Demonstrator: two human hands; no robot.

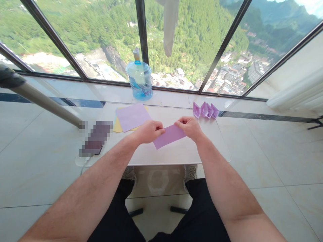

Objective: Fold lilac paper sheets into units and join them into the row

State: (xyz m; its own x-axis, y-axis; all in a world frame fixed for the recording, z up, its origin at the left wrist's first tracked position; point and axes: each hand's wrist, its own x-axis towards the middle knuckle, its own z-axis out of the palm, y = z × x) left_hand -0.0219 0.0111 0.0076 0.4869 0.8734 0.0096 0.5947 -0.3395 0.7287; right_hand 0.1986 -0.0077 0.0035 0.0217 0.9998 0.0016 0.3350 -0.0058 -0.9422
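Note:
A purple sheet of paper (169, 136), folded into a long rectangle, is held a little above the white table (143, 154). My left hand (150, 131) pinches its upper left part, fingers closed. At its upper right, my right hand (188, 127) grips the edge between thumb and fingers. Just beyond my left hand lies a stack of flat square papers, with a purple sheet (133, 117) on top and a yellow sheet (118, 125) showing under it. Past my right hand, several folded purple paper pieces (205, 110) stand in a row near the far right table corner.
A blue water jug (140, 80) stands behind the table, by the window. On the left, a blurred-out phone-like item (96, 139) lies with a white cable (85, 164). A thick pole (47, 97) slants in from the left. My shoes (190, 173) are under the table's near edge.

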